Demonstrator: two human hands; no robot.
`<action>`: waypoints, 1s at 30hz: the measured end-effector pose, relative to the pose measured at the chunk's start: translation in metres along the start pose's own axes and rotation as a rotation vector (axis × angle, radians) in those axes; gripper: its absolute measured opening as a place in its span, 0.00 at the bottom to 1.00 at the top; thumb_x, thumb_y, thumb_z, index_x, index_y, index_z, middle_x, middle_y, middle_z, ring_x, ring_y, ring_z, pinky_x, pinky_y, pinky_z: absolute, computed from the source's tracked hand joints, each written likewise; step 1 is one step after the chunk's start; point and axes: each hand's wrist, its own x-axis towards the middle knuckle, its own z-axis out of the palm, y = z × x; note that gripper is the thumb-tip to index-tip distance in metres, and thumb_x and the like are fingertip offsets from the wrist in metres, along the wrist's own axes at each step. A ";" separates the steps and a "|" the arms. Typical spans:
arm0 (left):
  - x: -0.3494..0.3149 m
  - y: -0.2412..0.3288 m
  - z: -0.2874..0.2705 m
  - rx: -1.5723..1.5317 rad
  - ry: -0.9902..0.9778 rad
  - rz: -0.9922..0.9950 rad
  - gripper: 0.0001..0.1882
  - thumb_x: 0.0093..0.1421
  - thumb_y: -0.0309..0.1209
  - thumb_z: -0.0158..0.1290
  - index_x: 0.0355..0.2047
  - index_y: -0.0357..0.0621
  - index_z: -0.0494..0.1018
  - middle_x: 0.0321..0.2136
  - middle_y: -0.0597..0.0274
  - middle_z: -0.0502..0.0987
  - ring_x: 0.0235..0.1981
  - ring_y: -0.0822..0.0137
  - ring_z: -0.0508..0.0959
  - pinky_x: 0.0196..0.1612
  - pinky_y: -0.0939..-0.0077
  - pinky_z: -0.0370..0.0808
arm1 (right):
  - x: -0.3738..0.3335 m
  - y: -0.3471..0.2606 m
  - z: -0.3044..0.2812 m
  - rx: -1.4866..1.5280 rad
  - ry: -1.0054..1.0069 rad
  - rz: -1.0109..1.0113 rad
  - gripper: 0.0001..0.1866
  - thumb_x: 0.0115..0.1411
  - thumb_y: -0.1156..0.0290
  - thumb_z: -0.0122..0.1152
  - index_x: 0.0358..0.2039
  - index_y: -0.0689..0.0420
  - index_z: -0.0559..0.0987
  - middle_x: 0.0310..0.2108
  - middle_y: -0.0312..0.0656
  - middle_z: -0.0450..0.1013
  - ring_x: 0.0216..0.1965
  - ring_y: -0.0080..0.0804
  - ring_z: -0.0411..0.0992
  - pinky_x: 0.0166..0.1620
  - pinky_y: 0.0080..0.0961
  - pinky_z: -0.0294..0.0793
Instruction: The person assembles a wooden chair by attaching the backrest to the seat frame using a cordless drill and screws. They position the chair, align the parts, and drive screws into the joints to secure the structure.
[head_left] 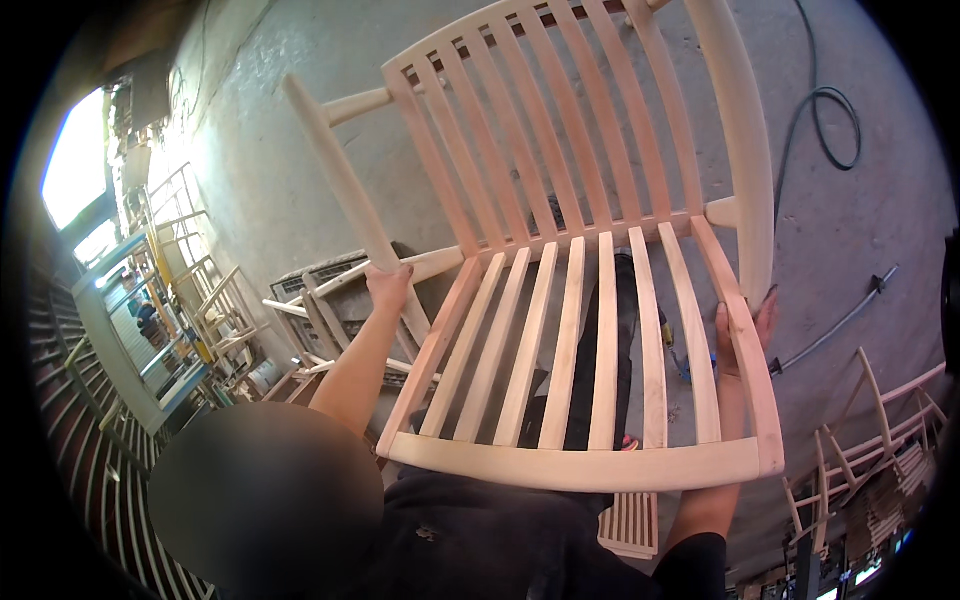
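A pale, unfinished wooden armchair frame (606, 340) fills the middle, its slatted seat toward me and its curved, slatted backrest (545, 125) beyond. My left hand (389, 285) is closed round the lower part of the left armrest (345, 170), beside the seat's side rail. On the other side, my right hand (745, 335) reaches up from under the seat and grips the chair near the end of the right armrest (742, 130). The side rail covers part of that hand. Through the seat slats, my dark-clothed leg shows.
A dark hose (858, 150) loops on the concrete floor, and a thin grey air line (835, 325) lies below it. Wooden frames (880, 430) stand at the right, more (320, 310) at the left. A slatted wooden piece (630, 525) lies under the chair. A blurred patch hides the lower left.
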 end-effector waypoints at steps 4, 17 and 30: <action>0.000 -0.003 -0.001 0.049 0.014 -0.020 0.33 0.44 0.36 0.70 0.46 0.30 0.72 0.41 0.41 0.81 0.45 0.48 0.83 0.50 0.60 0.78 | -0.009 0.008 0.011 -0.029 0.013 -0.047 0.50 0.49 0.57 0.71 0.66 0.73 0.63 0.60 0.68 0.67 0.58 0.67 0.67 0.63 0.52 0.68; 0.006 0.016 0.003 -0.051 -0.032 0.081 0.23 0.47 0.30 0.69 0.43 0.33 0.77 0.38 0.52 0.82 0.39 0.60 0.83 0.45 0.67 0.78 | -0.012 0.020 0.027 -0.051 0.059 -0.012 0.50 0.47 0.55 0.74 0.64 0.73 0.65 0.57 0.66 0.69 0.56 0.65 0.69 0.61 0.49 0.71; 0.087 -0.060 -0.010 -0.105 -0.083 0.068 0.28 0.50 0.34 0.68 0.47 0.29 0.72 0.42 0.49 0.80 0.42 0.58 0.81 0.48 0.66 0.76 | -0.001 -0.047 0.058 -0.043 0.102 -0.101 0.49 0.45 0.57 0.75 0.62 0.74 0.66 0.53 0.64 0.72 0.53 0.61 0.72 0.57 0.46 0.74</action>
